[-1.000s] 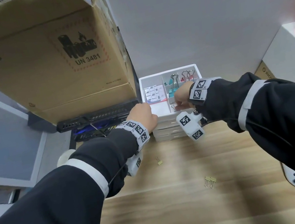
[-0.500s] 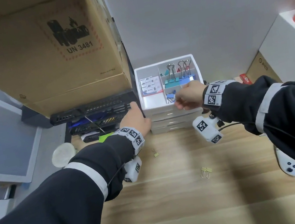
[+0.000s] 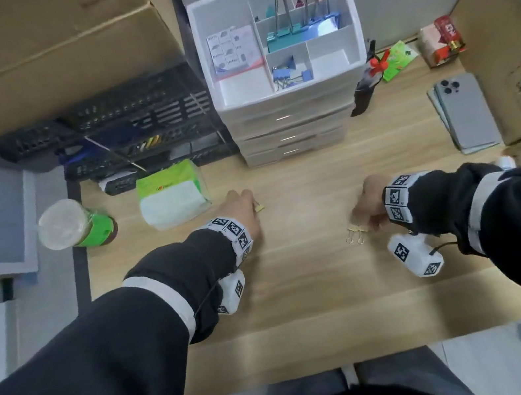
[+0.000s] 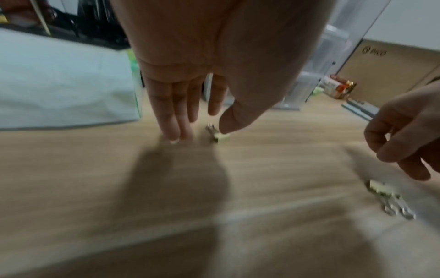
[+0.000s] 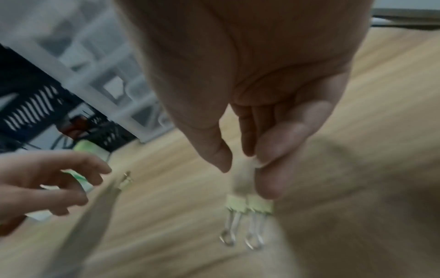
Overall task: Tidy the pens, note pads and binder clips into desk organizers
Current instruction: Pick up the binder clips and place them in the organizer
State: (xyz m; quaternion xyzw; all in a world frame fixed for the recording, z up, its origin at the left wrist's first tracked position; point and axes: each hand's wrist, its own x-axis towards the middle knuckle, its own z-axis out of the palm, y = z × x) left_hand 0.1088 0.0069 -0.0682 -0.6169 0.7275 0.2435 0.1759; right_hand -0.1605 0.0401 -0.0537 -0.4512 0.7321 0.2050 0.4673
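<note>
A white drawer organizer (image 3: pixel 292 111) stands at the back of the wooden desk; its top tray holds note pads and teal and blue binder clips. My left hand (image 3: pixel 250 204) (image 4: pixel 200 134) reaches down with straight fingers, and its thumb tip touches a small gold binder clip (image 3: pixel 259 207) (image 4: pixel 220 137). My right hand (image 3: pixel 366 224) (image 5: pixel 245 180) hovers over a pair of gold binder clips (image 3: pixel 356 235) (image 5: pixel 248 205) lying side by side. One fingertip (image 5: pixel 266 188) is at their top edge, and the thumb is apart from them. Neither hand holds anything.
A tissue pack (image 3: pixel 171 192) and a green-labelled cup (image 3: pixel 73 227) sit left of my left hand. Black mesh trays (image 3: pixel 121 127) lie under a big cardboard box (image 3: pixel 34 45). Phones (image 3: pixel 463 112) and another box (image 3: pixel 504 49) are at the right.
Both hands have left the organizer's top tray and come down towards me to the desk, each arriving at gold clips. The head view has tilted down.
</note>
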